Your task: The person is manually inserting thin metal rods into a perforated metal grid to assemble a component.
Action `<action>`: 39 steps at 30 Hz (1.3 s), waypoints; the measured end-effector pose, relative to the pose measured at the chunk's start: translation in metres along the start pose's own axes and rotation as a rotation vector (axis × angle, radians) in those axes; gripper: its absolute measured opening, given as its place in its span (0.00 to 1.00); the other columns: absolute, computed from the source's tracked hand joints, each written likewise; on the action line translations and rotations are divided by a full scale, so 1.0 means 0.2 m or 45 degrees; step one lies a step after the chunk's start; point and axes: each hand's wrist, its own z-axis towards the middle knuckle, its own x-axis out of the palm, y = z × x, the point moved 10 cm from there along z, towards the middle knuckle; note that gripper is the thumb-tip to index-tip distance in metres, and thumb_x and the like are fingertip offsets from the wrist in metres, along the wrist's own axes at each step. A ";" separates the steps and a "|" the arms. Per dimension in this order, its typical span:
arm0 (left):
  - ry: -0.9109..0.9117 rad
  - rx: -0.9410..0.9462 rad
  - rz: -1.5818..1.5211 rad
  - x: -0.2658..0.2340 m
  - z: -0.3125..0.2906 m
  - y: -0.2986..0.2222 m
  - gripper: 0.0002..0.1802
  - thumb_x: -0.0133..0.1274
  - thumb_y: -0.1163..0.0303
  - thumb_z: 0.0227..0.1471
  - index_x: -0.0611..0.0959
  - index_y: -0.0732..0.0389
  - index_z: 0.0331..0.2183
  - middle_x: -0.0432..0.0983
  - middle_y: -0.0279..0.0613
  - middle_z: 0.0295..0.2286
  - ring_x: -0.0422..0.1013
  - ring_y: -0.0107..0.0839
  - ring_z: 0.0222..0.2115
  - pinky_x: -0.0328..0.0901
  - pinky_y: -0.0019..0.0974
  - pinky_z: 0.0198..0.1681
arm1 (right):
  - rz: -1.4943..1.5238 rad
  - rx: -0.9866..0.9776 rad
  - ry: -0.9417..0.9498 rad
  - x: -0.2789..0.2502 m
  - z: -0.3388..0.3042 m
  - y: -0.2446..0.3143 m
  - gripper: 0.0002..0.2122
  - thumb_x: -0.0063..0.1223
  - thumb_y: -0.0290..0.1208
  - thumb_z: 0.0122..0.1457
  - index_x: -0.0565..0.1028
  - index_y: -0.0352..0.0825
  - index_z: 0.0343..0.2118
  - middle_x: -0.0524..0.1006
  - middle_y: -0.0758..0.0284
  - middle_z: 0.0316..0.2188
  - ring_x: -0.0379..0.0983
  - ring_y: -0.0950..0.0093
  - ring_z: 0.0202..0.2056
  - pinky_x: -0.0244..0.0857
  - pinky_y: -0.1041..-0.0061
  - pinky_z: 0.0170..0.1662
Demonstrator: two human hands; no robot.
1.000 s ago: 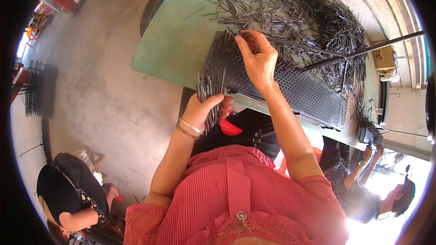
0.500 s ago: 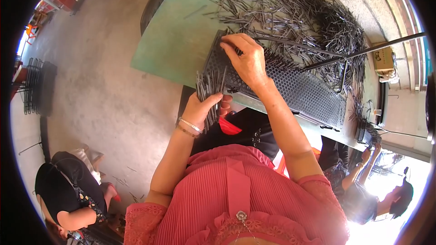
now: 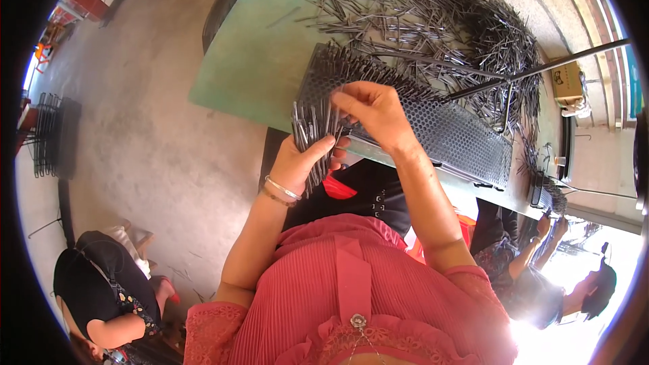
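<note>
A bundle of thin dark rods [image 3: 312, 125] stands upright in my left hand [image 3: 301, 162], the fingers wrapped round its lower part. My right hand [image 3: 375, 115] is just right of the bundle's top, thumb and forefinger pinched at the end of one thin rod; the tips are slightly blurred. Beyond my hands a long black perforated rack [image 3: 460, 136] lies slanting along the table edge. Rods [image 3: 358, 64] stand close together in its holes along the far side, while the near rows of holes are bare.
A large heap of loose rods [image 3: 433, 13] covers the far part of the green table [image 3: 247, 67]. A dark metal bar [image 3: 534, 71] crosses above the rack. A carton [image 3: 566, 88] sits by the wall. Other people work at lower left [image 3: 111, 284] and right [image 3: 520, 270].
My right hand has come back from the rack's far left end, toward me and slightly right, to the bundle's top. My left hand still holds the bundle in nearly the same place.
</note>
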 end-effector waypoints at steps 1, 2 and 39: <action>0.001 0.000 0.002 -0.01 0.01 0.02 0.15 0.54 0.70 0.51 0.76 0.66 0.40 0.78 0.46 0.33 0.73 0.29 0.26 0.71 0.31 0.28 | -0.004 0.053 -0.023 -0.03 0.01 0.01 0.09 0.54 0.29 0.56 0.77 0.28 0.34 0.77 0.69 0.26 0.71 0.83 0.27 0.63 0.85 0.29; 0.010 -0.022 -0.039 -0.02 0.02 0.04 0.15 0.54 0.70 0.51 0.76 0.66 0.40 0.78 0.46 0.32 0.74 0.29 0.26 0.71 0.32 0.29 | 0.003 -0.011 -0.102 -0.09 0.02 0.04 0.09 0.54 0.29 0.56 0.77 0.28 0.35 0.77 0.69 0.26 0.71 0.83 0.27 0.64 0.85 0.29; -0.020 -0.032 0.093 -0.05 0.01 0.08 0.11 0.55 0.71 0.51 0.78 0.67 0.36 0.78 0.44 0.31 0.74 0.28 0.28 0.69 0.31 0.28 | -0.618 -0.810 -0.638 -0.15 0.08 0.29 0.10 0.57 0.25 0.51 0.76 0.35 0.38 0.78 0.60 0.26 0.76 0.69 0.27 0.69 0.74 0.30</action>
